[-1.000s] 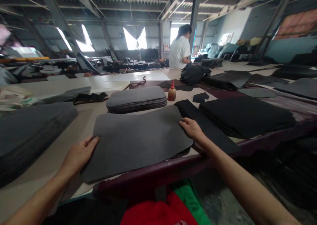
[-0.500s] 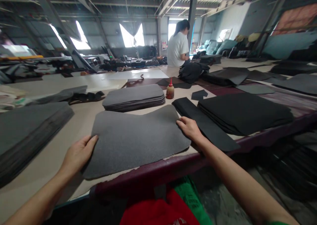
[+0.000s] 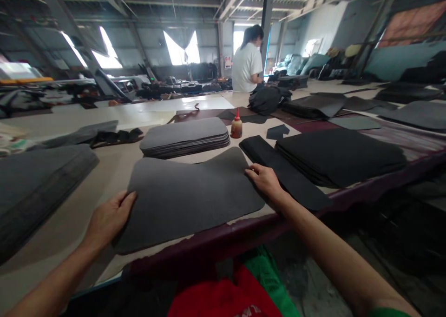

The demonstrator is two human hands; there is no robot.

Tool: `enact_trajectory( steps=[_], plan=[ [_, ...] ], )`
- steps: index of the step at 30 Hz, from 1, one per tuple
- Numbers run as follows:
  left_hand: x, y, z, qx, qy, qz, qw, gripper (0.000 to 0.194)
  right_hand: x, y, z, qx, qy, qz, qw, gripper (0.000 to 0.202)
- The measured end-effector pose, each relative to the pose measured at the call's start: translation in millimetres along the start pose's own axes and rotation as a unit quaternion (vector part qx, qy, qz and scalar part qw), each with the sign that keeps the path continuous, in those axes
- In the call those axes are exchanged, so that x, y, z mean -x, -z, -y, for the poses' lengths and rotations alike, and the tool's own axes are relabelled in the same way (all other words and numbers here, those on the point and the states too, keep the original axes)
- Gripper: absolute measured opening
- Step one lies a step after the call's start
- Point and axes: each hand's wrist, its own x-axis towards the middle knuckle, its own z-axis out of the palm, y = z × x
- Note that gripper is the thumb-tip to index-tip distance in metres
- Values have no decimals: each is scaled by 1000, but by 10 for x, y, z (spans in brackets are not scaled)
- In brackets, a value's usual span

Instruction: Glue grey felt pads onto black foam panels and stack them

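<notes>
Reader: What is at the centre?

Describer: A dark grey sheet (image 3: 191,201) with rounded corners and a shallow dip in its far edge. It is at the near edge of a pale-topped table (image 3: 108,173), right in front of the person wearing the camera.

Reader: And the hands?

Describer: The left hand (image 3: 110,214) pinches the sheet's left edge, thumb on top. The right hand (image 3: 265,181) pinches the right edge between thumb and fingers. The fingertips underneath are hidden.

Reader: What lies around the sheet?

Describer: Just beyond it is a neat stack of grey sheets (image 3: 184,135), and beside that stack stands a squeeze bottle (image 3: 236,127) with a red nozzle, holding brownish contents. To the right, a long black strip (image 3: 285,173) lies next to a pile of black pieces (image 3: 343,156). A thick grey stack (image 3: 38,182) fills the left side.

Reader: Anyone else?

Describer: Across the table, a person in a white T-shirt (image 3: 247,68), turned mostly away.
</notes>
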Motion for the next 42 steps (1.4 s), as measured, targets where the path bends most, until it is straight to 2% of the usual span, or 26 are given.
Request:
enact_trajectory(
  steps=[9, 16, 26, 33, 36, 42],
  plan=[
    [-39, -5, 39, -15, -14, -10, 1000, 50, 29, 24, 62, 24, -1, 6, 1000, 23],
    [-38, -44, 45, -15, -16, 8, 1000, 52, 41, 29, 105, 66, -14, 12, 998, 21],
    [-105, -151, 146, -9, -12, -13, 1000, 51, 60, 36, 174, 140, -27, 26, 989, 22],
    [-88, -156, 120, 2, -10, -27, 1000, 51, 76, 56, 244, 180, -34, 35, 982, 24],
    [-49, -159, 102, 4, -14, -57, 998, 52, 86, 60, 262, 194, -35, 35, 980, 24],
    [-1, -213, 150, 24, -57, -165, 984, 55, 90, 35, 257, 218, -34, 41, 975, 25]
  ],
)
